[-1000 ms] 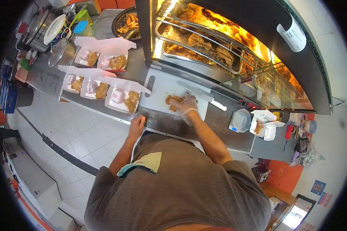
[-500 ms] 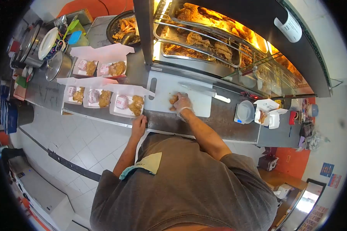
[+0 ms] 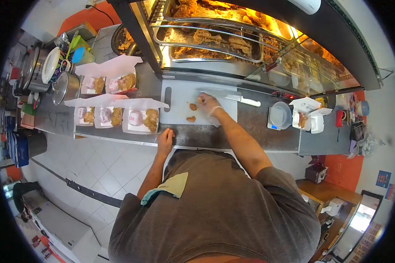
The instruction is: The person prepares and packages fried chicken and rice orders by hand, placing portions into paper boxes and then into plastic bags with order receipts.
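Note:
A clear glove covers my right hand (image 3: 209, 105), which is over the white cutting board (image 3: 173, 115) with its fingers drawn together near the knife blade. What is between the fingers is too small to make out. Two small brown food pieces (image 3: 191, 119) lie on the board left of that hand. The knife (image 3: 250, 101) rests across the board's upper right, its white handle pointing right. My left hand (image 3: 165, 136) is bare and curled at the counter's front edge, below the board; its fingertips are hard to see.
Open white boxes (image 3: 138, 128) with fried chicken and wrapped items stand to the left. A lit glass cabinet (image 3: 206, 70) with trays of chicken rises behind the board. On the right are a round container (image 3: 279, 117) and another open box (image 3: 309, 125). Pots (image 3: 66, 87) stand far left.
My right hand has lifted off the food pieces and moved up toward the knife blade, leaving two pieces visible. The camera view has shifted. My left hand stays at the counter edge.

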Demonstrator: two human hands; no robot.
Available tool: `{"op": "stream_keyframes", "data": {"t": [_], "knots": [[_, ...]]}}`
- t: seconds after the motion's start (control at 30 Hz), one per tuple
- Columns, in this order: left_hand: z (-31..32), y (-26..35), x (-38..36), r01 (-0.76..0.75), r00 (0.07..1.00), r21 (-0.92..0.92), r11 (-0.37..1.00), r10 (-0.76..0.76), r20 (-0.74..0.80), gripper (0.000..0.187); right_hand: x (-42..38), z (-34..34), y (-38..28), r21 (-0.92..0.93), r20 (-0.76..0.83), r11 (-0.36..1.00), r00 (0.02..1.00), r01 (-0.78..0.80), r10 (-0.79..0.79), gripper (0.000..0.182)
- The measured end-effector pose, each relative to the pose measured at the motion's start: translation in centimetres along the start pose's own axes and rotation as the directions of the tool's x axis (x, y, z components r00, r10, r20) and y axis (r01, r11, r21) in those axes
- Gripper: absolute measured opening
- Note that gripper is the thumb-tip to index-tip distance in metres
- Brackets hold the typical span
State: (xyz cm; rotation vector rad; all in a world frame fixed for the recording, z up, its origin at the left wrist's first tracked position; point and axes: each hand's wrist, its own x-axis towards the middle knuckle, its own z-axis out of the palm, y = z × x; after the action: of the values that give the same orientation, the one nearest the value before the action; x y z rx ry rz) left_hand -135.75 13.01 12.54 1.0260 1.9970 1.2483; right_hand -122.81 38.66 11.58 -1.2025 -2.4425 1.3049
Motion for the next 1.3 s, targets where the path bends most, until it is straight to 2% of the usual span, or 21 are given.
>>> {"op": "stream_keyframes", "data": {"t": [0.03, 0.1, 0.2, 0.33, 0.4, 0.47, 0.5, 0.53, 0.63, 0.7, 0.77, 0.83, 0.87, 0.9, 0.93, 1.0, 1.03, 1.13, 1.2, 1.23, 1.3], "knots": [[0.3, 0.5, -0.1, 0.042, 0.999, -0.002, 0.999, -0.042, 0.006, 0.028, 0.5, 0.9, -0.8, 0.012, 0.001, 1.0, 1.0, 0.006, -0.006, 0.033], [0.8, 1.1, -0.4, -0.014, 1.0, -0.003, 1.0, 0.014, -0.025, 0.028, 1.3, 2.8, -2.0, -0.331, 0.129, 0.939, 0.99, 0.098, -0.058, 0.033], [1.1, 1.4, -1.4, -0.008, 0.999, -0.016, 1.0, 0.007, -0.044, 0.029, 0.6, 3.3, -3.9, -0.439, 0.176, 0.897, 0.984, 0.06, 0.02, 0.032], [0.1, 0.1, -3.7, 0.072, 0.994, -0.036, 0.997, -0.074, -0.076, 0.03, 1.5, 2.6, -3.4, -0.23, 0.277, 0.97, 0.961, 0.083, -0.017, 0.032], [-0.5, -1.0, -4.8, 0.12, 0.987, -0.004, 0.993, -0.119, -0.11, 0.029, -0.2, 2.7, -3.1, -0.175, 0.426, 0.934, 0.879, 0.311, -0.213, 0.029], [-0.9, -1.8, -5.5, 0.135, 0.982, 0.026, 0.991, -0.13, -0.134, 0.029, -2.5, 1.7, -6.0, -0.513, 0.508, 0.755, 0.854, 0.408, -0.116, 0.026], [-1.0, -2.4, -5.5, 0.092, 0.988, 0.036, 0.995, -0.087, -0.131, 0.031, -3.0, 2.4, -5.1, -0.491, 0.445, 0.801, 0.889, 0.343, -0.108, 0.024], [-1.2, -2.5, -5.4, 0.172, 0.982, 0.025, 0.985, -0.169, -0.085, 0.032, -3.3, 3.3, -4.2, -0.46, 0.372, 0.844, 0.923, 0.275, -0.098, 0.023], [-0.9, -3.9, -4.3, 0.117, 0.993, 0.011, 0.993, -0.117, -0.007, 0.033, -4.2, 3.6, -3.9, -0.4, 0.315, 0.899, 0.948, 0.18, -0.049, 0.023], [-0.6, -2.3, -3.0, 0.061, 0.998, -0.094, 0.994, -0.061, 0.007, 0.034, -4.3, 2.5, -3.6, -0.299, 0.259, 0.954, 0.964, 0.02, 0.061, 0.027], [-0.3, -0.1, -1.8, 0.04, 0.999, -0.065, 0.997, -0.038, 0.037, 0.035, -4.2, 0.7, -1.5, -0.226, 0.153, 0.973, 0.988, 0.048, -0.013, 0.036], [0.3, 1.5, -0.8, 0.044, 0.999, 0.004, 0.999, -0.044, 0.032, 0.035, -5.5, -4.2, 1.9, 0.158, -0.021, 0.981, 0.993, -0.114, 0.119, 0.042], [0.5, 1.0, -0.4, 0.101, 0.994, -0.049, 0.994, -0.098, 0.056, 0.036, -6.4, -7.0, 4.3, 0.23, -0.196, 0.973, 0.978, -0.024, 0.07, 0.04], [0.9, 0.9, -0.3, 0.085, 0.994, -0.042, 0.996, -0.082, 0.067, 0.036, -7.9, -10.0, 6.9, 0.283, -0.366, 0.956, 0.93, 0.077, 0.034, 0.038], [1.4, 0.8, -0.2, 0.053, 0.997, -0.032, 0.998, -0.052, 0.048, 0.036, -10.0, -13.7, 8.9, 0.424, -0.454, 0.9, 0.884, 0.105, 0.111, 0.032], [2.7, 1.1, -0.5, 0.05, 0.998, -0.054, 0.997, -0.049, 0.027, 0.036, -15.1, -21.9, 13.2, 0.779, -0.517, 0.592, 0.747, 0.208, 0.418, 0.02], [3.4, 1.4, -1.0, 0.007, 0.999, -0.014, 1.0, -0.006, 0.047, 0.036, -17.9, -25.8, 15.6, 0.834, -0.535, 0.463, 0.643, 0.3, 0.548, 0.017], [5.3, 2.9, -2.8, -0.013, 0.993, 0.069, 0.998, 0.005, 0.115, 0.036, -23.2, -34.5, 28.1, 0.796, -0.575, 0.451, 0.27, 0.404, 0.772, 0.021], [5.8, 0.8, -4.2, 0.048, 0.989, 0.103, 0.994, -0.062, 0.137, 0.035, -26.7, -39.2, 33.3, 0.722, -0.686, 0.683, -0.008, 0.111, 0.727, 0.024], [6.2, 1.0, -4.9, 0.102, 0.983, 0.122, 0.987, -0.119, 0.138, 0.035, -27.7, -41.1, 35.4, 0.667, -0.745, 0.742, -0.078, -0.068, 0.663, 0.025], [6.1, 1.2, -6.6, 0.194, 0.958, 0.201, 0.96, -0.23, 0.173, 0.035, -29.1, -44.6, 39.5, 0.568, -0.811, 0.762, -0.051, -0.311, 0.583, 0.027]]}}
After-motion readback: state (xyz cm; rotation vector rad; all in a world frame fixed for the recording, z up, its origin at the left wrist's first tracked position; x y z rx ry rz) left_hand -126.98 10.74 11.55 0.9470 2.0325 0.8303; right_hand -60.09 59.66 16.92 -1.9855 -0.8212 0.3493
